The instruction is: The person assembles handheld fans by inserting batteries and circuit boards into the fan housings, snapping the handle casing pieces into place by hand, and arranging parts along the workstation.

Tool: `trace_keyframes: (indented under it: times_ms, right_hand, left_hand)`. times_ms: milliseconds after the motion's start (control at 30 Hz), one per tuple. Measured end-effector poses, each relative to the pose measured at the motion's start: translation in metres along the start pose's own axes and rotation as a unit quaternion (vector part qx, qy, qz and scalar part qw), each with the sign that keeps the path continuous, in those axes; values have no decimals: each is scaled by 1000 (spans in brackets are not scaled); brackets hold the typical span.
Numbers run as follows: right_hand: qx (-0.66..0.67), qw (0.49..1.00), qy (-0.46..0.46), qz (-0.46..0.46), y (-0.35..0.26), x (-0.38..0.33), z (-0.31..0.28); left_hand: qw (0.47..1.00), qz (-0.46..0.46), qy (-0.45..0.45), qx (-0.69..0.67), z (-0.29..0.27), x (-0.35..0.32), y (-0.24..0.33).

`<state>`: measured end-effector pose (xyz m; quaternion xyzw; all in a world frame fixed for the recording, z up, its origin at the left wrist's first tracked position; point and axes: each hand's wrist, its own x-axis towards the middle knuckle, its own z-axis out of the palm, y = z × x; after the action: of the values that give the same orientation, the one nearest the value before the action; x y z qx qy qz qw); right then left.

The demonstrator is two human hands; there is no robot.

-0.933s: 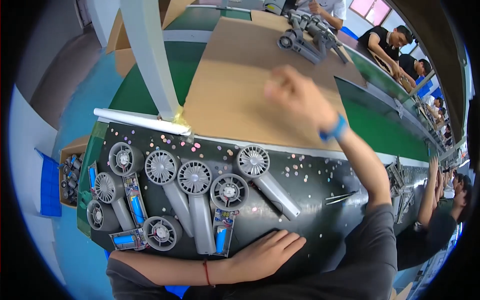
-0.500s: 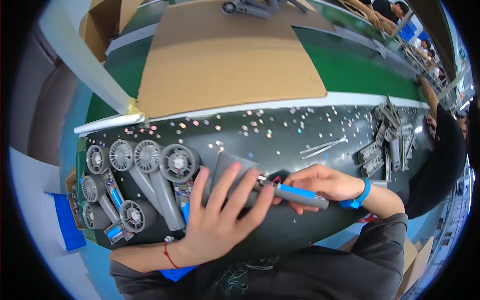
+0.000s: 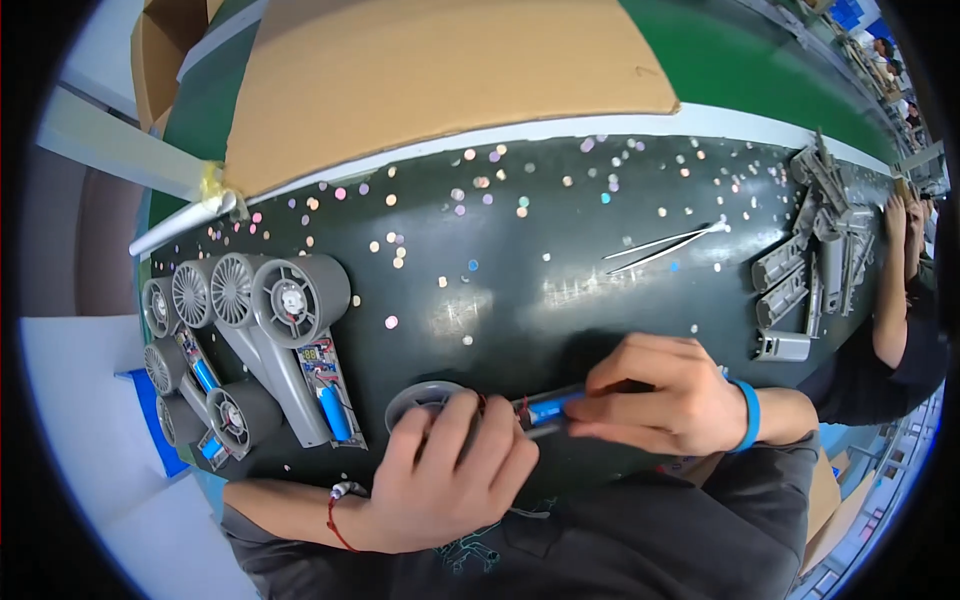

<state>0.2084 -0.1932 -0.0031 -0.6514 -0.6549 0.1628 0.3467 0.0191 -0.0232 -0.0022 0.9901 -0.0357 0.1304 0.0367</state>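
My left hand (image 3: 450, 480) lies over a grey handheld fan (image 3: 420, 400) at the near edge of the black mat (image 3: 520, 270), gripping its body; only the round head shows past my fingers. My right hand (image 3: 665, 395) pinches the fan's open handle end, where a blue battery cell (image 3: 548, 408) and thin red wires show between the two hands. A blue band sits on my right wrist, a red string on my left.
Several grey fans (image 3: 255, 330) with open handles lie in rows at the left. Metal tweezers (image 3: 665, 245) rest right of centre. Grey handle covers (image 3: 815, 250) pile at the right, by another person's arm (image 3: 900, 290). Cardboard sheet (image 3: 440, 70) lies beyond.
My right hand came back from the cardboard to the near edge. Both hands now hold one fan, drawn closer to my body, away from the rows.
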Motion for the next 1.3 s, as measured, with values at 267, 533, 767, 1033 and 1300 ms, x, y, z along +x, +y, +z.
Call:
trace_keyframes:
  times_ms: [267,533,767,1033,1300]
  right_hand:
    - [96,994,-38,46,-7,-19,10]
    - [25,999,36,16,-4,-13,12]
    - [72,979,67,177,-3,-1,5]
    - [130,973,8,191,8,0,-2]
    - [51,995,-23,84,15,-2,-5]
  left_hand:
    - [997,-8,-27,75,-11,-19,20]
    - [997,-4,48,56,-1,-10,7]
    - [994,-83,9,-66,-2,8,-3]
    - [995,-92,2,-38,2,19,0]
    - [992,-85,3,-93,1,21,1]
